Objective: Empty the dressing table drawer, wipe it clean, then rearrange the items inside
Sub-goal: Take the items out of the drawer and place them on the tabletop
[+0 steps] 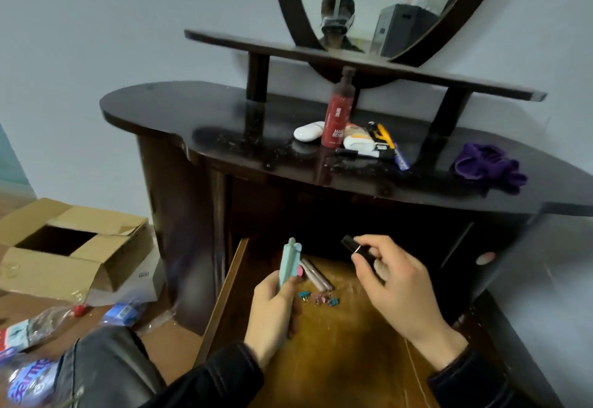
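The wooden drawer point(337, 353) is pulled out below the dark dressing table top point(205, 119). My left hand point(272, 314) grips a light teal stick-shaped item point(290, 263), held upright over the drawer's left side. My right hand point(394, 285) pinches a small black tube point(353, 246) above the drawer's back right. Inside the drawer lie two pinkish tubes point(316, 274), a pink piece point(300, 271) and several small blue and pink clips point(319, 298).
On the table top stand a red bottle point(335, 119), a white case point(309, 131), a heap of small items point(372, 144) and a purple cloth point(487, 167). An open cardboard box point(70, 247) and plastic bags point(35, 330) lie on the floor at the left. An oval mirror point(385, 3) rises behind a shelf.
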The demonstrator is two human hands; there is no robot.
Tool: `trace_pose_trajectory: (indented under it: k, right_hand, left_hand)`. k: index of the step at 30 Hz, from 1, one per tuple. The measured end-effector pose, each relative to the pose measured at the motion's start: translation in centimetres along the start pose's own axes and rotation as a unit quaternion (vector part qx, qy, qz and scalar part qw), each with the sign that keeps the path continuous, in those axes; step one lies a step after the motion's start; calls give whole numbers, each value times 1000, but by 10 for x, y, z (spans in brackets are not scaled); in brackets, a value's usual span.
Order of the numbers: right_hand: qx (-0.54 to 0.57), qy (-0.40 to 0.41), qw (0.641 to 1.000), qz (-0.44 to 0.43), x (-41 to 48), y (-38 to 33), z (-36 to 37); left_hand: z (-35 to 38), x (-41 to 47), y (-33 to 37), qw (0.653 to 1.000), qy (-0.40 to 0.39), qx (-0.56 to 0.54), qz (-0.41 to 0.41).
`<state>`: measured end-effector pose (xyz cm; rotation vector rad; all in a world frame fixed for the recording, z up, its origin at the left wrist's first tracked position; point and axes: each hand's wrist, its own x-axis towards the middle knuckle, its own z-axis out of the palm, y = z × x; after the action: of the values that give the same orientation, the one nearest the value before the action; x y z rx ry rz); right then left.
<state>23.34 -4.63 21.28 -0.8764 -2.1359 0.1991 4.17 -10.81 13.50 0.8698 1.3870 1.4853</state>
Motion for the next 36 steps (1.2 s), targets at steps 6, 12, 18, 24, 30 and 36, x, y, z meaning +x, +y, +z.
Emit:
trace_pose_trajectory:
  k: [6, 12, 18, 24, 30, 36]
  right_hand:
    - [-50, 97, 994, 28, 98, -14, -49]
    - [-68, -45, 991, 110, 172, 22, -32]
    - [-106, -65, 989, 75, 186, 32, -15]
    - [-146, -41, 986, 69, 185, 30, -14]
    - [-173, 42, 980, 89, 171, 18, -16]
    - [-11, 322, 945, -62, 89, -2, 5]
  left_hand:
    - [10, 9, 120, 980, 18, 58, 189]
    - [0, 85, 214, 933, 82, 265, 230]
    - [-8, 144, 221, 922, 116, 309, 201]
    - [-5, 157, 217, 923, 98, 314, 199]
    - [-10, 130, 204, 904, 186, 253, 289]
    - [-19, 60, 141, 821, 207, 170, 503]
